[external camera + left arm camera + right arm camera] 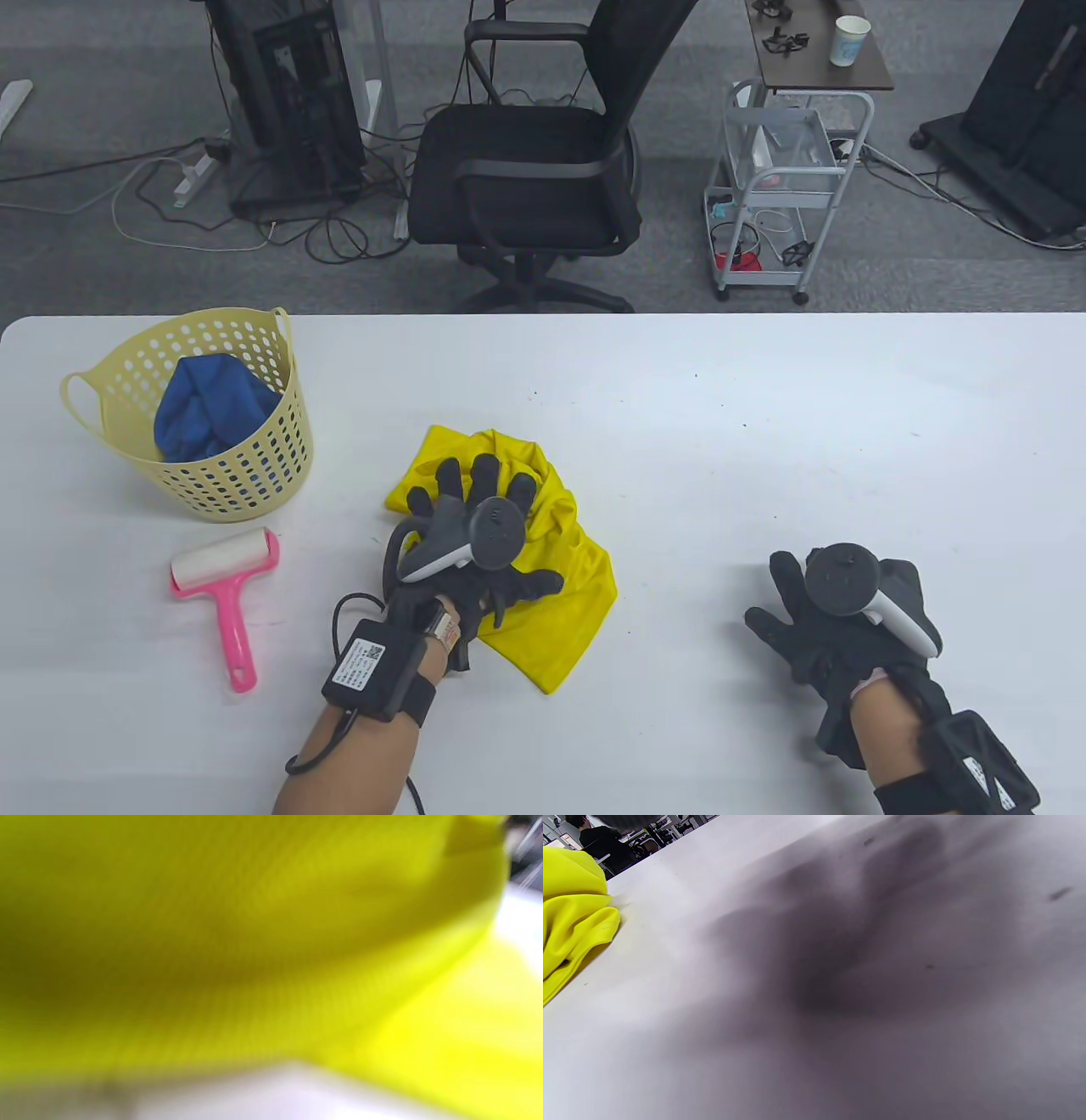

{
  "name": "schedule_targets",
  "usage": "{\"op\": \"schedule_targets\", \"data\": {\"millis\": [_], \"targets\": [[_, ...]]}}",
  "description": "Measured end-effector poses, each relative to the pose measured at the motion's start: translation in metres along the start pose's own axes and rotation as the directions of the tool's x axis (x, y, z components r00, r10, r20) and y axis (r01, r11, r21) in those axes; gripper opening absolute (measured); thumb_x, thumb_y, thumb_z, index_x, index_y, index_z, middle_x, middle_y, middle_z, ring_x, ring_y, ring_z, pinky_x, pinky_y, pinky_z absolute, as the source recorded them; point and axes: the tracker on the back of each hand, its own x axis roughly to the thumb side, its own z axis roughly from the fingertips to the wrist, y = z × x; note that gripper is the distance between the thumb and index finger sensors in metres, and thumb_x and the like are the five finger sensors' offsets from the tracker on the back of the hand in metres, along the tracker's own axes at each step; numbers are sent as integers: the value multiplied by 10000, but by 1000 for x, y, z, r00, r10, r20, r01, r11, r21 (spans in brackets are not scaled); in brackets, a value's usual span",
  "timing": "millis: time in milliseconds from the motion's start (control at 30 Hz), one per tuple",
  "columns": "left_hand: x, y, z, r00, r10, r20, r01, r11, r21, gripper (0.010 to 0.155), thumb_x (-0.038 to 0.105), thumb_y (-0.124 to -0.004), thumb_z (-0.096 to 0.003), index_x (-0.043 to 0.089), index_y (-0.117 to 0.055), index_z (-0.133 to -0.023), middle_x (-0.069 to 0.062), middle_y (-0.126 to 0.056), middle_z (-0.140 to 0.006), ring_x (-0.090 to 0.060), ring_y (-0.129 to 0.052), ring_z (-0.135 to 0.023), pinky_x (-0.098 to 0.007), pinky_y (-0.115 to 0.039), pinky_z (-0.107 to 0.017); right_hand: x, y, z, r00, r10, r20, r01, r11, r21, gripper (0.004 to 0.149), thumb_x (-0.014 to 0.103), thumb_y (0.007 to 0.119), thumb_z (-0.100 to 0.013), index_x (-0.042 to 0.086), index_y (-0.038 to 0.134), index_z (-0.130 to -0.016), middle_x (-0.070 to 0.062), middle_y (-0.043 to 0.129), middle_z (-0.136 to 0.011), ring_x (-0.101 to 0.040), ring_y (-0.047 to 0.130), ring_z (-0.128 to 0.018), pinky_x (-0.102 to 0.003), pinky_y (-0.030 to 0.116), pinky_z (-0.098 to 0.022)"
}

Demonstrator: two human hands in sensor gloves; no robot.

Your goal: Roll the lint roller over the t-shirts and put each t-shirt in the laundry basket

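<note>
Yellow, thin, slightly shiny fabric marks the crumpled t-shirt (556, 586) that lies bunched near the middle of the white counter (721, 424), a little toward its near edge. On top of it rests the gloved left hand (475, 535), fingers spread and straight, pressing flat on the cloth rather than curling round it. The left wrist view is filled with blurred yellow fabric (254, 942), with a strip of counter below.

Left of the shirt, near the counter's left part, lies the pink plastic lint roller (225, 586) with its white sticky drum toward the far side and its handle pointing to the near edge; nothing touches it. Beyond the roller, close to the far left corner, stands the pale yellow perforated plastic laundry basket (254, 484) with loop handles, and inside it sits a bundled blue t-shirt (208, 412).

The gloved right hand (836, 624) rests on the counter toward the near right, well apart from the yellow shirt, with its fingers loose and holding nothing. The right wrist view shows its shadow on the bare counter and the shirt's edge (572, 921) at the left.

Behind the counter's far edge stand a black mesh office chair (530, 161) and a small white wire cart (780, 187).
</note>
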Motion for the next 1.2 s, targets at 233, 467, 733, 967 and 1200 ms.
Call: {"op": "schedule_targets", "data": {"millis": [233, 467, 733, 967, 1200], "targets": [[9, -8, -14, 989, -105, -102, 118, 983, 138, 992, 710, -705, -348, 270, -116, -1015, -286, -165, -1096, -662, -350, -989, -830, -527, -603, 0, 5, -5, 1000, 15, -5, -15, 999, 29, 846, 643, 541, -467, 210, 114, -1055, -259, -50, -1012, -580, 148, -976, -774, 242, -636], [-21, -4, -10, 977, -102, -186, 167, 909, 381, 722, 404, -860, -446, 198, -418, -978, -218, -736, -932, -397, -886, -770, -542, -911, -470, 0, 5, -2, 1000, 13, 4, -13, 998, 59, 830, 635, 538, -474, 199, 154, -1065, -265, -11, -1024, -578, 168, -980, -764, 260, -645], [-84, 76, 78, 979, 135, -152, 29, 649, 760, 719, 387, -815, -479, 179, -344, -982, -240, -667, -939, -398, -935, -715, -509, -905, -411, 2, 4, -6, 1000, 6, 10, -6, 998, 68, 826, 632, 540, -474, 194, 169, -1068, -268, 1, -1027, -580, 177, -978, -758, 269, -651], [-139, 148, 151, 932, 194, -305, 194, 445, 874, 736, 365, -770, -509, 180, -234, -978, -252, -543, -981, -414, -838, -791, -542, -837, -480, 4, 4, -4, 1000, -3, 21, 1, 998, 57, 827, 634, 539, -473, 194, 168, -1067, -268, 1, -1026, -578, 187, -979, -755, 278, -653], [-203, 156, 118, 791, 313, -526, 299, 552, 778, 806, 388, -772, -508, 171, -160, -985, -270, -455, -1022, -426, -750, -885, -584, -770, -561, 1, -2, -2, 1000, -13, 6, 13, 999, 30, 830, 635, 539, -473, 196, 161, -1066, -268, 1, -1026, -579, 190, -979, -755, 282, -652]]}}
